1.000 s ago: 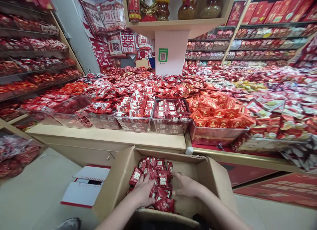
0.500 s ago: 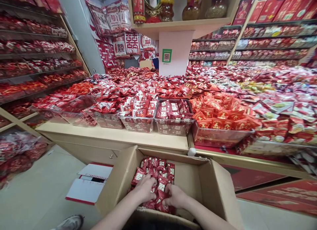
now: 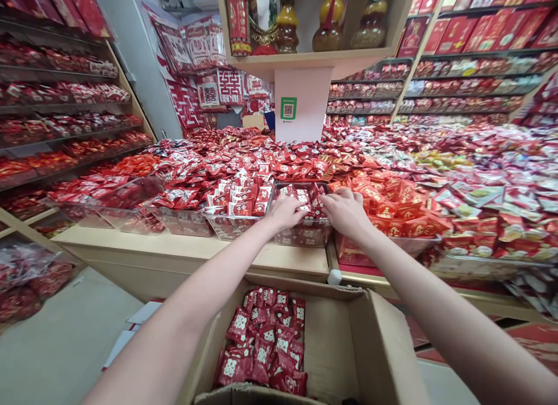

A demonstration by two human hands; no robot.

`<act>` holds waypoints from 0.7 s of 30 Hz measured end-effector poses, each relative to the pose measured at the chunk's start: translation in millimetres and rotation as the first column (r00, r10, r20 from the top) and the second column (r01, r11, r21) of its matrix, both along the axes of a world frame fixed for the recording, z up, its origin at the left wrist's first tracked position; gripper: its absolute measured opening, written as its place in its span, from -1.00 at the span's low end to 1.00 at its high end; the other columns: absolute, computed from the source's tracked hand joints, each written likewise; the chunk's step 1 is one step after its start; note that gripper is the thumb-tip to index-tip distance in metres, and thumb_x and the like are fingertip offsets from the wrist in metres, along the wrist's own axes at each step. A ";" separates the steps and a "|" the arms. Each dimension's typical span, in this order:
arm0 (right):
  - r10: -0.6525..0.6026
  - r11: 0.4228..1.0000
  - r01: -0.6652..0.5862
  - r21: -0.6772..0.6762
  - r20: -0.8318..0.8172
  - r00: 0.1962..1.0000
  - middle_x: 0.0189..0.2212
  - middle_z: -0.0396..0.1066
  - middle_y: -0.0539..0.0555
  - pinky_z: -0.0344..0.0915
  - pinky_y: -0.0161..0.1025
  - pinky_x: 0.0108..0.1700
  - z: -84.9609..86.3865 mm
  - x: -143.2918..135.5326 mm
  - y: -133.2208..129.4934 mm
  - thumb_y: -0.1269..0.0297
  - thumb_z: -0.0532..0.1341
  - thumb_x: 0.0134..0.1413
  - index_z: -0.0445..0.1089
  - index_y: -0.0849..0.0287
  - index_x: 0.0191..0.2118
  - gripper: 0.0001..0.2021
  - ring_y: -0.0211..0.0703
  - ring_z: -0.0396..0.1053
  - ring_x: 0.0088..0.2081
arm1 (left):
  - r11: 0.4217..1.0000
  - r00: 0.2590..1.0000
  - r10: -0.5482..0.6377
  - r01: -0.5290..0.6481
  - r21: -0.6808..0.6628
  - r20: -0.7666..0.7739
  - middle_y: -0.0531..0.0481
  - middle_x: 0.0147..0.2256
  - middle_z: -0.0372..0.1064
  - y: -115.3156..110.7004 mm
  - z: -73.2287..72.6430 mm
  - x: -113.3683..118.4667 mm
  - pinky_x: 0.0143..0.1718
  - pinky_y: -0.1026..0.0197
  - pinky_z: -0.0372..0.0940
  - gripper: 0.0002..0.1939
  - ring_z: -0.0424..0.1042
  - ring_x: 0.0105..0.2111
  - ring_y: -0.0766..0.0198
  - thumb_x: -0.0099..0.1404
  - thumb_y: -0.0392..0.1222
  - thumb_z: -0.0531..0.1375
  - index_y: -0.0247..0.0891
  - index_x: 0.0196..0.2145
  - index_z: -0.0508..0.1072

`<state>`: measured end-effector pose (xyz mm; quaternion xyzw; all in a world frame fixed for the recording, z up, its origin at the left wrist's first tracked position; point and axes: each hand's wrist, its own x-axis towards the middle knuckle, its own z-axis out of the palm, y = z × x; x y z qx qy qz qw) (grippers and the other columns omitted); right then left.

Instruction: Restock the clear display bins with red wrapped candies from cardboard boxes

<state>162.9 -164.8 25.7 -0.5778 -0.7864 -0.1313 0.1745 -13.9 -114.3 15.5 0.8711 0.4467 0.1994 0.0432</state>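
Observation:
My left hand [image 3: 285, 213] reaches over the front rim of a clear plastic bin [image 3: 300, 236] on the counter. Its fingers stretch over the small red packets [image 3: 303, 196] with white double-happiness characters, and no packet shows in its grasp. At the bin's right side, my right hand [image 3: 346, 212] has curled fingers against a red packet [image 3: 317, 200]; the palm side is hidden. Below my forearms stands an open cardboard box [image 3: 337, 347], with matching red packets [image 3: 264, 341] piled in its left half and its brown bottom showing on the right.
To the left, a bin holds white-and-red packets [image 3: 242, 199]; to the right, another holds orange-red packets [image 3: 401, 213]. A white post [image 3: 300, 111] with a QR code rises behind. Stocked shelves [image 3: 65, 97] line the left wall.
Both my hands have left the packets in the cardboard box and moved forward and up to the clear bin on the counter. The view has tilted slightly upward.

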 end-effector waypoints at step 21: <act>-0.073 0.955 0.121 -0.272 0.181 0.981 -0.29 0.45 0.18 0.11 -0.06 -0.17 0.4 6.2 27.7 0.23 0.02 0.03 0.42 0.16 -0.29 -0.75 0.05 0.32 -0.18 | 0.952 0.986 -0.160 0.142 -0.270 -0.048 -0.04 -0.25 0.48 22.7 -4.1 -11.0 -0.26 0.33 0.22 -0.71 0.41 -0.27 0.25 0.15 -0.18 0.08 -0.30 -0.22 0.49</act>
